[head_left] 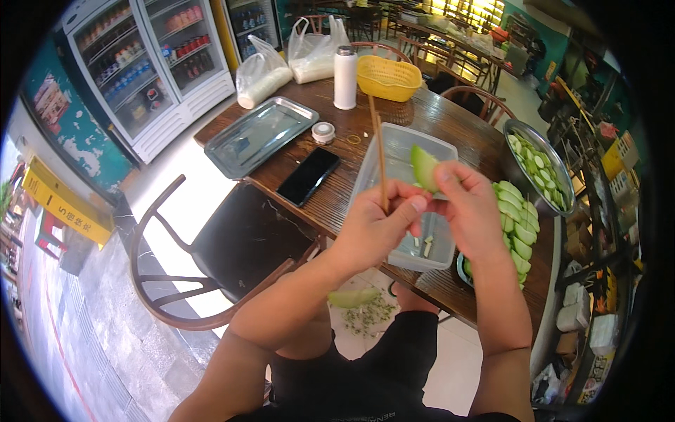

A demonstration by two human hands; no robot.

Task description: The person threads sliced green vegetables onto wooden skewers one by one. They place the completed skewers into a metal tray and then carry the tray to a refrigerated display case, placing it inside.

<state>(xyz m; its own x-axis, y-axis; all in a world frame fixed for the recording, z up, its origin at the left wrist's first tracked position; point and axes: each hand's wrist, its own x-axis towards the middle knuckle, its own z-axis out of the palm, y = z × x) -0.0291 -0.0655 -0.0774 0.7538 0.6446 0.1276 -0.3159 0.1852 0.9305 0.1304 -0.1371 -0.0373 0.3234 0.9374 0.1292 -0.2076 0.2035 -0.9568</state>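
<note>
My left hand (pixel 377 219) grips thin wooden skewers (pixel 381 153) that stick up past the thumb. Between the thumb and fingers of my right hand (pixel 469 203) is a pale green vegetable slice (pixel 423 168), its darker green rind on the left. The fingertips of both hands meet just below this slice. Under the hands stands a translucent plastic box (pixel 448 147) with a few small pale scraps in it. Right of my right wrist, skewered green slices (pixel 519 227) lie piled up, partly hidden by my forearm. Another green piece (pixel 353 298) shows blurred below the table edge; what supports it is unclear.
A metal bowl (pixel 567 203) of green slices stands at the table's right. Farther back are a yellow plastic basket (pixel 389 79), a white bottle (pixel 345 79), plastic bags (pixel 266 79) and a metal tray (pixel 258 137). A phone (pixel 308 175) lies left, above a chair (pixel 248 242).
</note>
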